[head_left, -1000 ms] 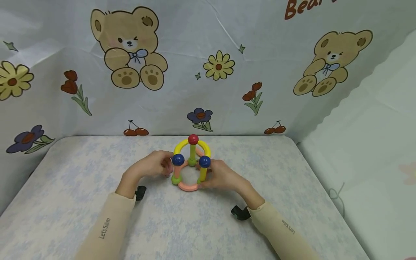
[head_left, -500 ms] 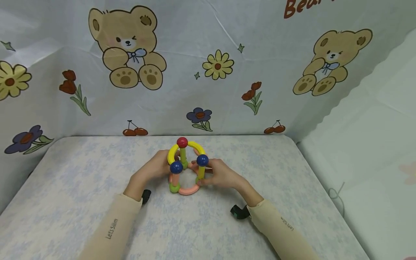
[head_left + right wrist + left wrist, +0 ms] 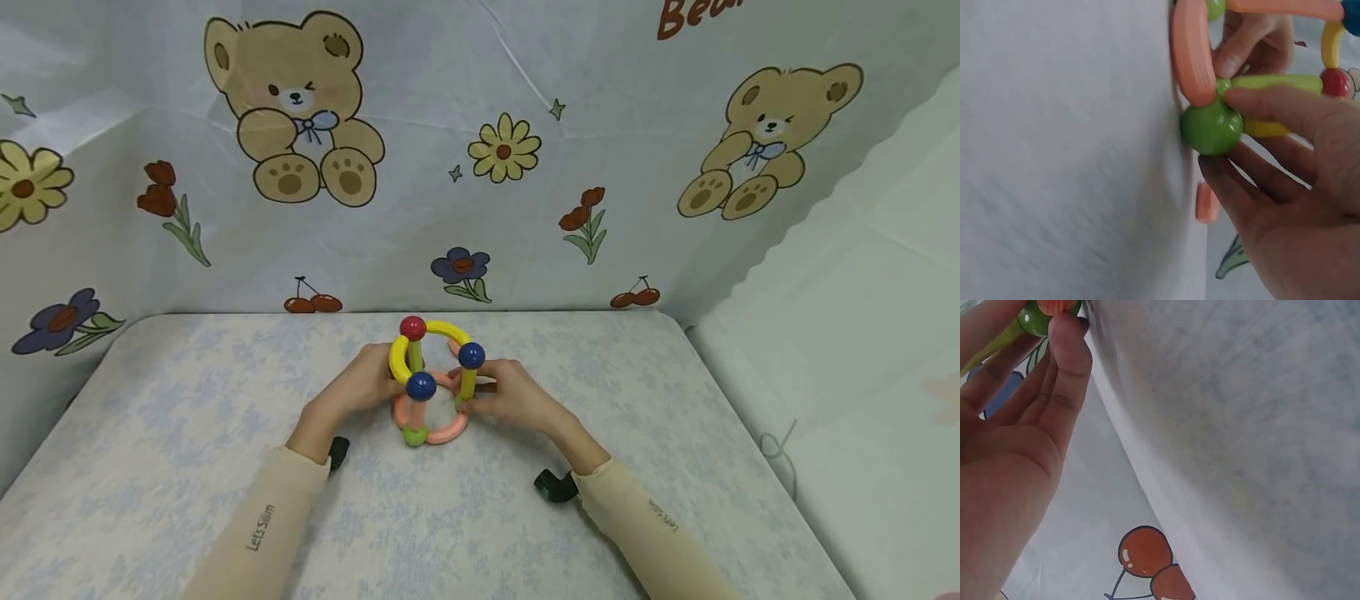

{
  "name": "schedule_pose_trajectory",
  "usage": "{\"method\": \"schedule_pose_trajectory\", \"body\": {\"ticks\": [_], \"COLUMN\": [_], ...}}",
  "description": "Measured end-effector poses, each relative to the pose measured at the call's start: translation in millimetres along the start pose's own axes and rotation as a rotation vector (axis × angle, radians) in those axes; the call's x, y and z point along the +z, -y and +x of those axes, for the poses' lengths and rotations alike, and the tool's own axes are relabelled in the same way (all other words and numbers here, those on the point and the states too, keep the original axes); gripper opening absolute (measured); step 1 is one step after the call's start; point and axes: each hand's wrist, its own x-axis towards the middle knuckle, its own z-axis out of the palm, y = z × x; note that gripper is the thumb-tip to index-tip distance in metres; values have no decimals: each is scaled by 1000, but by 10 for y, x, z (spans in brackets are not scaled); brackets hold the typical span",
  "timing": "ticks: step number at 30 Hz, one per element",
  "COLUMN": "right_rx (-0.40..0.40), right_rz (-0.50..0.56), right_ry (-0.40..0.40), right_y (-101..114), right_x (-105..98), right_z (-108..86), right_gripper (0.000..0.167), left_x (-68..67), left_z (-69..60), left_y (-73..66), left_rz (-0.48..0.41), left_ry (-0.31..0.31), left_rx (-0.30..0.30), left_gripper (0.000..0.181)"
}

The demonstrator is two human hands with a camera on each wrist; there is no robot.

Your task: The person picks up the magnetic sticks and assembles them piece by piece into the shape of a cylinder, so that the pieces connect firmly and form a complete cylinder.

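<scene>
A magnetic ball-and-rod toy frame (image 3: 447,432) stands on the table between both hands. It has a ring of curved pink rods with green balls at the bottom. Pink, yellow and light-green uprights carry two blue balls and a red ball (image 3: 412,327), linked by curved yellow rods (image 3: 448,328). My left hand (image 3: 366,379) holds the frame's rear left corner; in the left wrist view its thumb lies against a green ball (image 3: 1035,320). My right hand (image 3: 517,400) pinches the lower right green ball (image 3: 1212,129) between thumb and fingers. The yellow frame parts partly hide the left fingertips.
A short pink rod (image 3: 1207,203) lies behind the frame, apart from it. The pale blue patterned table (image 3: 420,533) ends at a curtain (image 3: 420,208) printed with bears and flowers. Black wrist devices (image 3: 555,486) sit below each wrist.
My left hand has moved inward to the frame's rear left corner and taken hold. The frame has turned counterclockwise seen from above: red ball leftward, right blue ball backward. My right hand keeps close to its place.
</scene>
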Motion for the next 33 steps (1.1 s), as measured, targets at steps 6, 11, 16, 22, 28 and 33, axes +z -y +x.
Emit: {"method": "schedule_pose_trajectory", "body": {"ticks": [6,11,16,22,28,33], "right_rx": [-29,-50,-51,-90,-51,-14], "right_rz": [-110,-337,-445,-606,-727,-736], "right_ry": [-51,-68,35,-81,-192,-276], "right_y": [-37,-123,-153,-96,-28,-23], "right_x": [-94,-75,-54,-43,0,14], "right_z": [-18,-2,-3,-10,-10,-14], "right_gripper": [49,58,62,44,17,21], "left_x": [-25,-98,-155,-183,-214,-233], "left_z": [-15,-49,-55,-46,-52,-65], "left_y": [7,7,14,-13,5,50], "left_rz": [-69,-67,-35,-31,-27,-9], "left_ry": [61,100,124,142,147,124], "left_rx": [-39,-98,-113,-96,-139,-134], "left_gripper": [18,22,23,24,26,25]}}
